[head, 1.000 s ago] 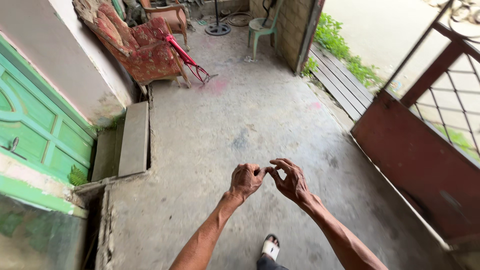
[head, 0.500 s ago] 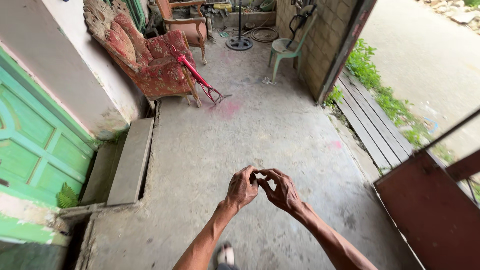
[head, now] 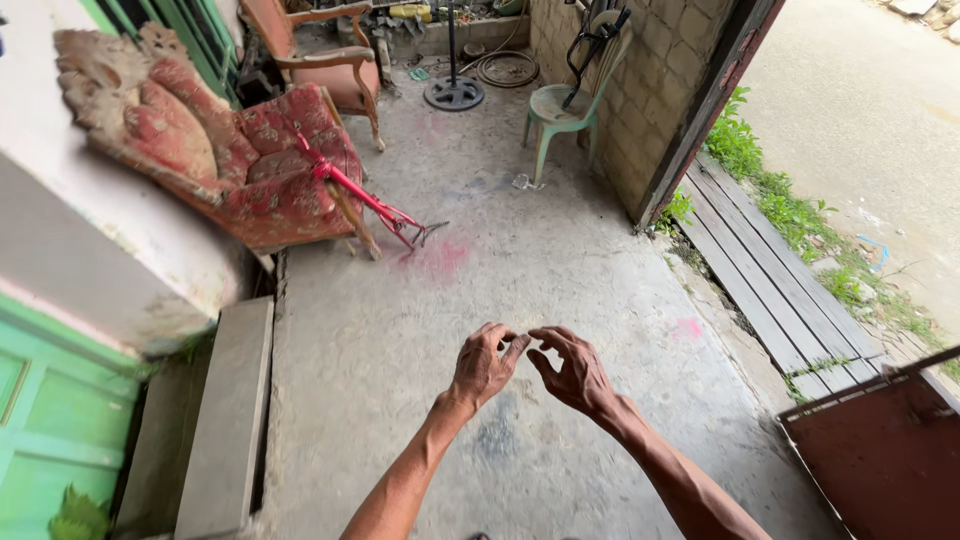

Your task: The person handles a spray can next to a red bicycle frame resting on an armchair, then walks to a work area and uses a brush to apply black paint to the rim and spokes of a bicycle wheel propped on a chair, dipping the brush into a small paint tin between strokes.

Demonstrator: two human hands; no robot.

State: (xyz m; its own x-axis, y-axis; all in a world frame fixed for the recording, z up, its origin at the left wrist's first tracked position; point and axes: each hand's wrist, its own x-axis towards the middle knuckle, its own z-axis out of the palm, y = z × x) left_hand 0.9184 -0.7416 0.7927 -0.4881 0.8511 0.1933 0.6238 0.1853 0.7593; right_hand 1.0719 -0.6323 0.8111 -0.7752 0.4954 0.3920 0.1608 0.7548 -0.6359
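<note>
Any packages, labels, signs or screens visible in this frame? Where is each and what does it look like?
None can be made out. The left hand and right hand are held empty, fingertips close together, over the bare concrete floor. A small clear scrap lies by the green plastic chair; too small to identify.

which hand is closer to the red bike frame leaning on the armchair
Left. The left hand is below and just right of the red bike frame; the right hand is farther right, fingertips nearly meeting the left's.
</note>
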